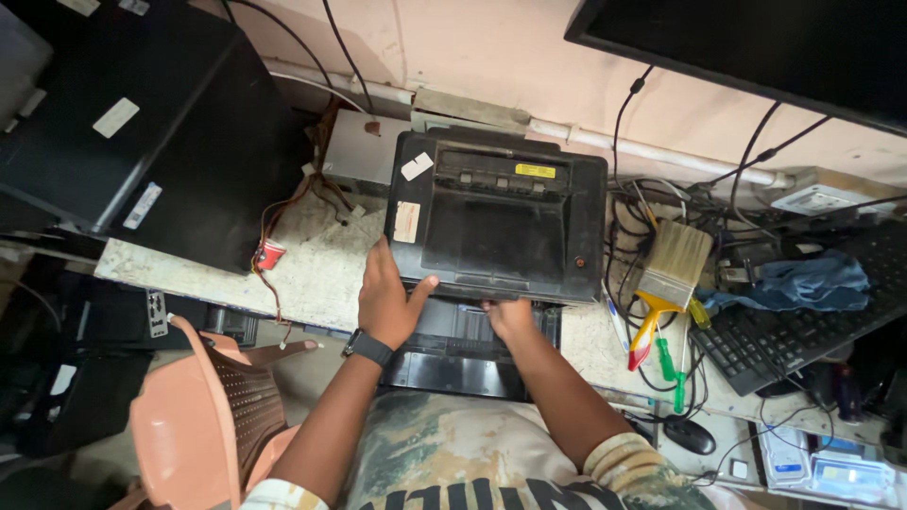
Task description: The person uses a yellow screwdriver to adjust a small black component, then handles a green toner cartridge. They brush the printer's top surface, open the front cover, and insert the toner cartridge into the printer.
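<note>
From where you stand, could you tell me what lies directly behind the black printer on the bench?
Behind the black printer a grey metal box with loose wires sits against the wall, near a white pipe. How far the box runs behind the printer is covered.

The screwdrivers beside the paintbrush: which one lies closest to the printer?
The red-handled screwdriver, lying just under the paintbrush. The green-handled screwdrivers sit farther right, toward the keyboard, away from the printer.

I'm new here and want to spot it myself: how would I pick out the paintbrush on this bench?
Start at the big black box-shaped printer that both hands hold at its front edge. Look just right of it, among the tangled black cables beside the black keyboard. The wide flat paintbrush lies there, the only thing with pale bristles and a yellow-and-red handle; the small screwdrivers below it have green handles.
</note>
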